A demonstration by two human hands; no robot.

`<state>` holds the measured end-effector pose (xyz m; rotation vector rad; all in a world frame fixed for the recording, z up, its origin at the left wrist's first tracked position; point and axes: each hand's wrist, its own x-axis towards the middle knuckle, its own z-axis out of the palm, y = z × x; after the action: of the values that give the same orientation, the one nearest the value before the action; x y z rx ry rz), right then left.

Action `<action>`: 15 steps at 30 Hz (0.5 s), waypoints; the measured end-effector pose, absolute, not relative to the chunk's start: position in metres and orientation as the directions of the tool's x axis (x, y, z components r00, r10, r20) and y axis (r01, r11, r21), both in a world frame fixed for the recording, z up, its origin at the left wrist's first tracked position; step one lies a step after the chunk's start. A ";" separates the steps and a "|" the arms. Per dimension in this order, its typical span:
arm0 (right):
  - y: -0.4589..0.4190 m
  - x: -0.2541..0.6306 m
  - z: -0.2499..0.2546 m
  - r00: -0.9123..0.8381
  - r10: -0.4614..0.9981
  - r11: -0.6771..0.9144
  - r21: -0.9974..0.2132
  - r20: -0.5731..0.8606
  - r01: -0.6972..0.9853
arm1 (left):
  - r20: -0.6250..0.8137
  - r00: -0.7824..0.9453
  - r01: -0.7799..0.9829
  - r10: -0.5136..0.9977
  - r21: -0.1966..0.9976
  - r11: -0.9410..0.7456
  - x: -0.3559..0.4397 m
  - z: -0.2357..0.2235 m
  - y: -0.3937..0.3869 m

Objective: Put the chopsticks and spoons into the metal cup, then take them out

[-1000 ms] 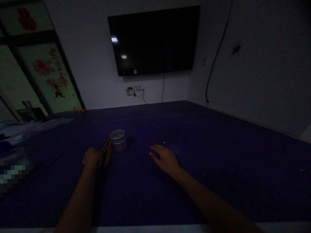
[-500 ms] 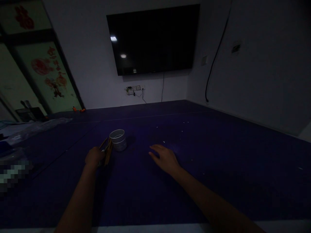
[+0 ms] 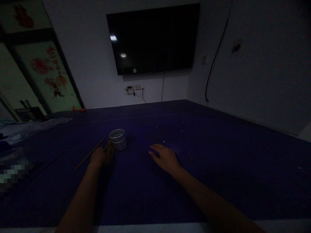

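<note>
Working in dim light over a dark purple-blue mat [image 3: 145, 194]. Resting the left hand [image 3: 98, 156] low at a bundle of thin brown sticks [image 3: 110, 154], just right of the fingers; curling those fingers in — not making out whether gripping or only touching, with the tips hidden. Seeing a grey cup [image 3: 119, 142] standing upright beyond the left fingers and a little to their right, with the bundle's far ends close at its side; not telling from here whether leaning on it or lying just in front. Noting a single stick [image 3: 85, 159] lying aslant just left of the left fingers, apart from the bundle. Holding the right hand [image 3: 166, 158] well to the right of the cup, with thumb and fingers loosely parted — gripping nothing. Spotting small white scraps [image 3: 163, 141] on the mat, some beyond the right fingers. Marking a dark screen [image 3: 155, 40] on the wall [image 3: 89, 64], far beyond both sets of fingers.
</note>
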<state>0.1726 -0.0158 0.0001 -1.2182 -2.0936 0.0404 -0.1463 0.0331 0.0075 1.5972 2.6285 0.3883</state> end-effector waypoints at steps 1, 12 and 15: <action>-0.016 0.173 0.000 -0.309 0.774 0.556 -0.358 0.553 0.750 | 0.087 -0.483 0.861 0.871 0.228 0.455 -0.146 0.009 0.032; -0.013 0.182 -0.001 -0.307 0.779 0.552 -0.367 0.546 0.749 | 0.006 -0.638 0.749 0.770 0.239 0.618 -0.177 0.028 0.013; -0.014 0.181 -0.001 -0.306 0.780 0.553 -0.373 0.546 0.745 | -0.013 -0.617 0.762 0.787 0.238 0.602 -0.178 0.026 0.018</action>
<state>0.1814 -0.0138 -0.0012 -1.2218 -2.0894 0.0638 -0.1777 0.0180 0.0260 1.3137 2.7061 0.3183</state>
